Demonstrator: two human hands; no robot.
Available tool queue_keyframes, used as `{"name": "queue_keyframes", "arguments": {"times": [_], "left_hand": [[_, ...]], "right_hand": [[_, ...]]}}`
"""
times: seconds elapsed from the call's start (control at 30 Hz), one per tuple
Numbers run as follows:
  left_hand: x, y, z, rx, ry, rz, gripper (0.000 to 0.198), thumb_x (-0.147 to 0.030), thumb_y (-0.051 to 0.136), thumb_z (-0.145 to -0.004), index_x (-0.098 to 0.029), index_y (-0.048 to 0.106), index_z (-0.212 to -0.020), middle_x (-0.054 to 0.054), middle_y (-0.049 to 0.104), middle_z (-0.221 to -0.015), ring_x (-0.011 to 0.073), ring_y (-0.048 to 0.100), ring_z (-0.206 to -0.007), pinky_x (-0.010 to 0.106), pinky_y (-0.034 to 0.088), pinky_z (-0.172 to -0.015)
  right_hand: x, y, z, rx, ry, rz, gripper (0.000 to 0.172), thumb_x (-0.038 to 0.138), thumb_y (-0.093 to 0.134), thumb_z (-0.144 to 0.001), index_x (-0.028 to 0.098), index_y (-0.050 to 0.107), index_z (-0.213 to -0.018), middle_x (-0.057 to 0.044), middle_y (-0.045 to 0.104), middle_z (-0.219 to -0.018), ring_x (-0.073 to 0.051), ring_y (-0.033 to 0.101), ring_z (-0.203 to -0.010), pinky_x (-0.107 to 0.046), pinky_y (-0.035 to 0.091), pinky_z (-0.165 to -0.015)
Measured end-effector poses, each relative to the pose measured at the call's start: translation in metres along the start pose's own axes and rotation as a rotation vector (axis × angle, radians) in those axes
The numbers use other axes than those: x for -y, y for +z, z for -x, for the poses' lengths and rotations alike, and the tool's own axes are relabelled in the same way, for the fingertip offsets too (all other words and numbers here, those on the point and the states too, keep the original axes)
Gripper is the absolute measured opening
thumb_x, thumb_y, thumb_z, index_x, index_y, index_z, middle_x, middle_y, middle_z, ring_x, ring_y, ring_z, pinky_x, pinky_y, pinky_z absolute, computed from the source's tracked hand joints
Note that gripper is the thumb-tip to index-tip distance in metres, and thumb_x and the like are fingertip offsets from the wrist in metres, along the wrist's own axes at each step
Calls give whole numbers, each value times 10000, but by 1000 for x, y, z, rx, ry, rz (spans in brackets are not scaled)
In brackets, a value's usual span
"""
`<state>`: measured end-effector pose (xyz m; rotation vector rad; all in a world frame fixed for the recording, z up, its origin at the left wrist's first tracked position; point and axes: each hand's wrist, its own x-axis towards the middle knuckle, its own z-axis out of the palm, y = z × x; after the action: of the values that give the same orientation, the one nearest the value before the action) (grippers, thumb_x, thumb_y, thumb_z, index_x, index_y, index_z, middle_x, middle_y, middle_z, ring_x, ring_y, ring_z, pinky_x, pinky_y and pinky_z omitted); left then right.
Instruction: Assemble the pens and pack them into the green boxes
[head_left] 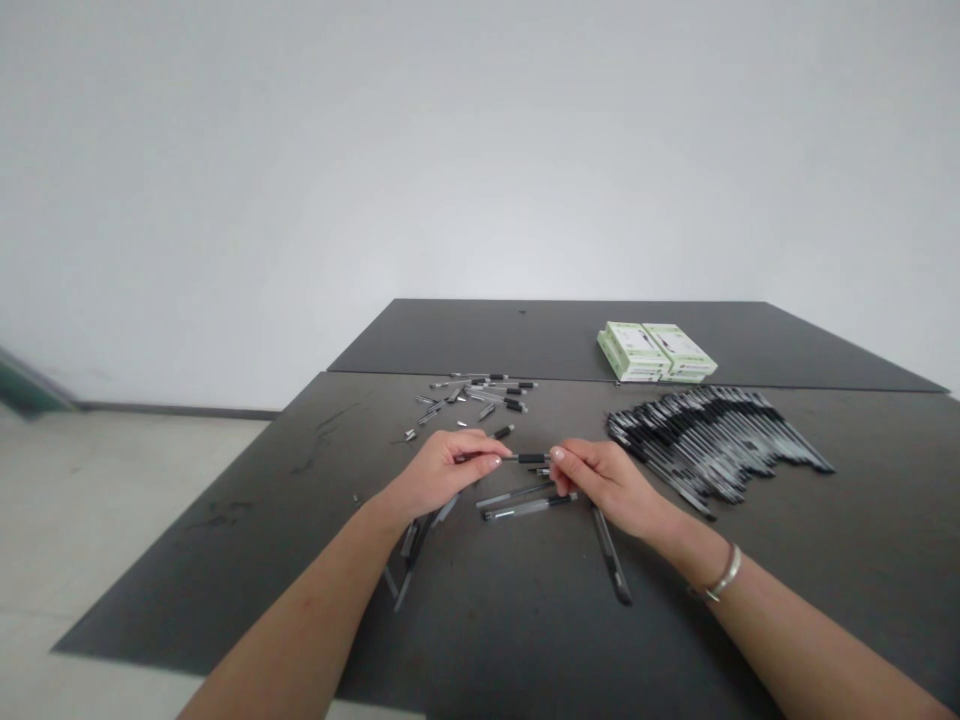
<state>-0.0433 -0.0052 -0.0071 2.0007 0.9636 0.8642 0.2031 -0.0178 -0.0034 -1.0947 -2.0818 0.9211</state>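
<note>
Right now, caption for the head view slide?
Left hand and right hand hold a pen above a dark table, near loose pen parts, lined-up pens and stacked boxes.

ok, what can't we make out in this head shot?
All head view:
Held pen: partly covered by the left hand and right hand.
Box print: too small to read.
Green object: blurred, cut off by the left edge.

From here, pens (720,440) lie massed on the table (510,630), right of the right hand (611,485), boxes (660,355) behind them, scattered pen parts (514,391) beyond the left hand (442,468)
</note>
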Motion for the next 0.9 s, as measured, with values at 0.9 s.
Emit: {"name": "queue_keyframes", "arguments": {"times": [0.9], "left_hand": [[1,-1,0,-28,22,-36,220,-254,577,-878,-163,745,-987,43,674,-860,144,601,-770,242,438,-706]], "right_hand": [[-1,0,1,-74,-88,127,235,328,455,-952,177,600,-846,-1,562,-701,-132,503,-654,-245,377,-623]]}}
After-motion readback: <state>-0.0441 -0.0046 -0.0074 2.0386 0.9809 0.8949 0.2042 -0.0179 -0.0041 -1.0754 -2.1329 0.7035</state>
